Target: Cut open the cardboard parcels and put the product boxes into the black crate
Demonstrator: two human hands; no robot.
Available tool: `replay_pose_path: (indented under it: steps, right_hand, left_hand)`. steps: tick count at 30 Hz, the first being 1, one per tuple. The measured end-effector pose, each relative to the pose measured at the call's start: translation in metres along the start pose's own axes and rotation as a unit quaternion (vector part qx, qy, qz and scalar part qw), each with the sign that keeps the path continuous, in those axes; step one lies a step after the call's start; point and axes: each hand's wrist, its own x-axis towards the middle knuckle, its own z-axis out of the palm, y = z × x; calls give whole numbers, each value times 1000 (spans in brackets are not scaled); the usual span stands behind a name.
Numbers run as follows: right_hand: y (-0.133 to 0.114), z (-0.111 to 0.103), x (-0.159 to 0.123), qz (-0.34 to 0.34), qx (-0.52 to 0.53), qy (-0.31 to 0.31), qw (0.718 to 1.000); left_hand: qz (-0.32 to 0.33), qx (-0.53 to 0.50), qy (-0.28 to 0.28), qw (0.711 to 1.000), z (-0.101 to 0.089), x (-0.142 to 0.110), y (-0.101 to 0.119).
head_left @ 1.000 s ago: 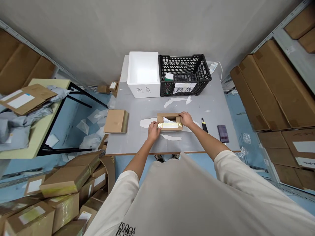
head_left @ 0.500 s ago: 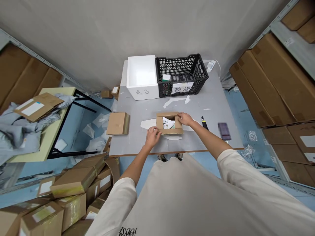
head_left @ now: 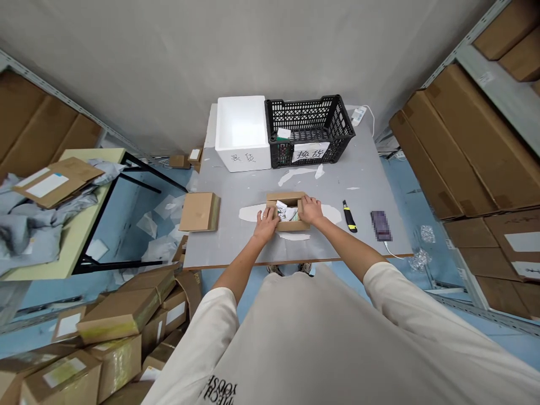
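Observation:
A small cardboard box (head_left: 294,226) lies open on the grey table (head_left: 228,244), its far and near flaps spread outward. Inside is crumpled white printed paper or wrapping (head_left: 287,212); anything under it is hidden. My left hand (head_left: 266,224) grips the box's left side, fingers curled over the edge. On the opposite side my right hand (head_left: 311,211) holds the right edge, its fingertips partly inside. To the right rests a black and yellow utility knife (head_left: 350,217). A closed cardboard box (head_left: 198,212) sits at the table's left edge.
Behind stand a white foam box (head_left: 243,160) and a black plastic crate (head_left: 312,152), both with handwritten labels. A blurred dark phone-like object (head_left: 381,226) with a white cable lies right. Cartons (head_left: 122,312) pile up on the floor at left; a side table (head_left: 63,269) holds grey bags.
Both hands have closed in on the box's sides. The left and right flaps, spread outward before, are now pushed down or covered by my hands.

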Motion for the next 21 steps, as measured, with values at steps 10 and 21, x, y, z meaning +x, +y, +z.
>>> replay_pose_path:
  steps: [10,21]
  right_hand:
    - [-19,13,1,38,1,44,998]
    - [3,-12,2,37,109,-29,993]
  left_hand:
    - [-162,-5,102,981,-4,-41,-16]
    - [-82,-83,-27,993,-10,22,-41]
